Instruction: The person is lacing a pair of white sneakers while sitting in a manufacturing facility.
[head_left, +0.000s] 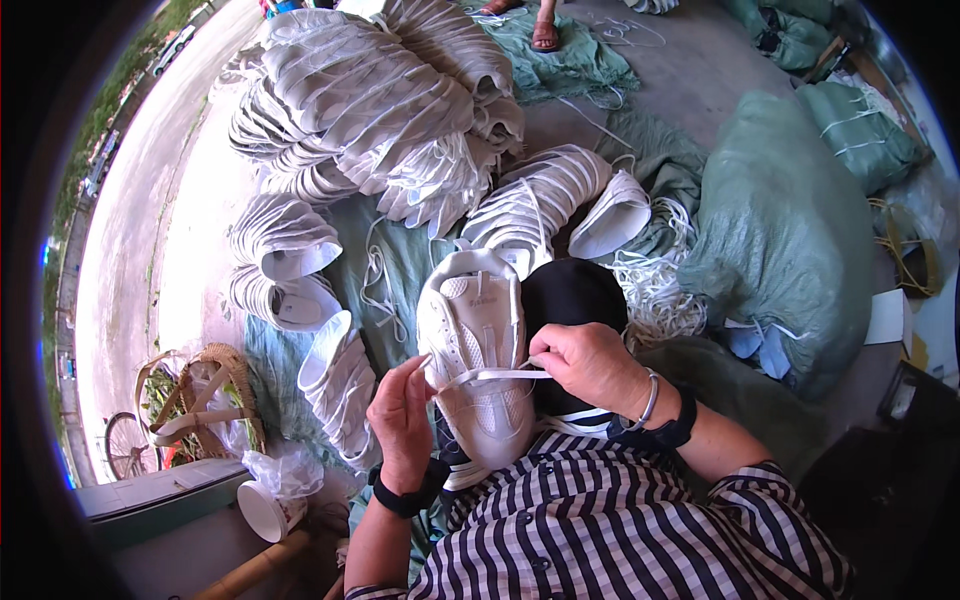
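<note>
A white shoe upper (488, 415) lies in front of me across my lap, its padded opening facing away. A white shoelace (497, 374) runs sideways over its lower part. My left hand (402, 418) is at the upper's left edge, thumb and fingertips pinched together on the lace. On the right side, my right hand (592, 366) grips the lace between thumb and bent fingers, and the lace looks drawn fairly straight between the hands. Beneath the right hand shows a black rounded surface (572, 290), apparently my clothed knee.
Large stacks of white shoe uppers (350, 95) stand ahead, with smaller rows (285, 240) at left. A heap of white laces (660, 300) lies right of my knee, beside a bulging green sack (790, 230). A basket (220, 385) and white tub (268, 510) are lower left. A person's foot (545, 35) shows far ahead.
</note>
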